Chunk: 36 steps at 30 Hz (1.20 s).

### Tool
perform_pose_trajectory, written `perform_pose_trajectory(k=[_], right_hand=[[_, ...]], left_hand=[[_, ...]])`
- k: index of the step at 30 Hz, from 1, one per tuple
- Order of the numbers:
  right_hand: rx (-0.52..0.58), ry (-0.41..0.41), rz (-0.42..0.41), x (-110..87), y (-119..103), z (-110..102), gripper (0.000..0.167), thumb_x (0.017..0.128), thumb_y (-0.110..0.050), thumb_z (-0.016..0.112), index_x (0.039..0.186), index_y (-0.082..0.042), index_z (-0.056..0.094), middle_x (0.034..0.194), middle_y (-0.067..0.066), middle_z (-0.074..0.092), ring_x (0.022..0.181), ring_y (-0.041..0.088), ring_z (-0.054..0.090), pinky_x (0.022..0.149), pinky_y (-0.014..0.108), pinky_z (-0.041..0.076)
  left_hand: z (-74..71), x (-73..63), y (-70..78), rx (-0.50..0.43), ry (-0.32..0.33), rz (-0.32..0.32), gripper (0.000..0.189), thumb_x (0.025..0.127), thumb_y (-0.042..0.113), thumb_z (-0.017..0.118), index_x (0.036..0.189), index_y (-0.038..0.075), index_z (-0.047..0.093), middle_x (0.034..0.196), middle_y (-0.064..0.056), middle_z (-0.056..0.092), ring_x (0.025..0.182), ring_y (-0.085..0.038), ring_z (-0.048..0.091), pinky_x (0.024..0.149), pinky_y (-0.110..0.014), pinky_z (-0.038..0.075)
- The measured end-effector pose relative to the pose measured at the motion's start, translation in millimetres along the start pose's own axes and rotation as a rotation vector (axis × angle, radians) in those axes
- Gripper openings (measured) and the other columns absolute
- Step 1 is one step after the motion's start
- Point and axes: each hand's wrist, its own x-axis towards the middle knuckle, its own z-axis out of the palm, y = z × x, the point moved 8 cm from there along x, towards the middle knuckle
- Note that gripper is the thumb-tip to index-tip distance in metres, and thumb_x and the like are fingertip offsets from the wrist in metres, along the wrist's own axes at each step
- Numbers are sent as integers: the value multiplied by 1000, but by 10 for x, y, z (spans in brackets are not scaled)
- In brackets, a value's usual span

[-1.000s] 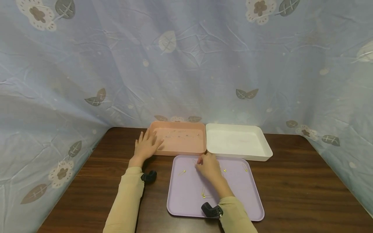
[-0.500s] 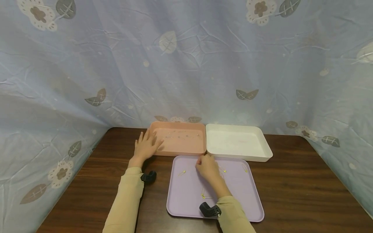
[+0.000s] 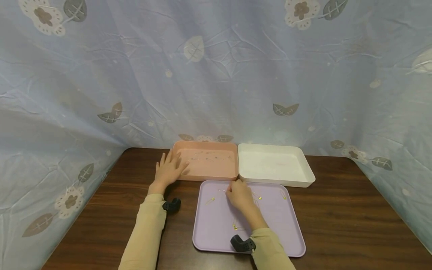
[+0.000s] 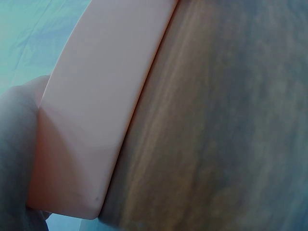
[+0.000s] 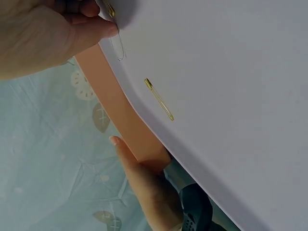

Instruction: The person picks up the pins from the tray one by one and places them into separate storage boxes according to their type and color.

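Observation:
My right hand [image 3: 240, 193] is over the back of the lilac tray [image 3: 216, 240]. Its thumb and fingers pinch a safety pin [image 5: 111, 10] with a gold head, whose wire loop sticks out past the thumb. Another gold-headed safety pin [image 5: 159, 98] lies on the tray nearby. My left hand [image 3: 166, 173] rests with spread fingers over the near left corner of the orange tray [image 3: 206, 177]. In the left wrist view, that hand [image 4: 17, 149] lies along the rim of the same tray.
Several small silver pins lie in the orange tray. A white tray [image 3: 276, 182] stands right beside it. More gold-headed safety pins lie about the lilac tray, including a pair [image 3: 235, 227] near its front. Dark wooden table [image 3: 354, 217] surrounds the trays, with a patterned curtain [image 3: 216, 75] behind.
My right hand has shifted slightly left and a little lower. Thin pin wire now shows to the left of its fingers. The left hand stays in place.

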Motion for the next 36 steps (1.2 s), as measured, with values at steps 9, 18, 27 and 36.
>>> perform_pose_trajectory(k=[9,18,27,36], right_hand=[[3,58,-39,-27,-63,-94,15,87,-7,61,72,-3,61,80,10,56,80,25,51,68,40,48],[40,69,-60,-34,-100,-137,12,91,-7,59,81,-2,62,85,10,57,83,25,53,77,41,49],[34,61,-63,28,-122,-180,10,93,-11,61,85,-5,62,80,5,55,74,17,44,69,29,41],[42,95,-74,156,-221,-280,11,93,-13,63,86,-4,63,83,7,60,76,19,47,69,31,42]], left_hand=[[8,10,0,1,-10,-6,77,96,65,36,156,19,22,165,-17,4,149,-47,-1,112,-74,5],[-22,-26,28,-13,-16,-10,75,97,63,37,156,20,22,165,-15,3,150,-46,-1,113,-73,5],[10,-7,3,-11,-16,-3,74,97,62,38,156,20,21,164,-17,5,149,-48,0,112,-74,4],[7,7,-11,-6,-1,0,76,96,64,37,156,20,23,165,-16,7,150,-47,2,112,-74,6]])
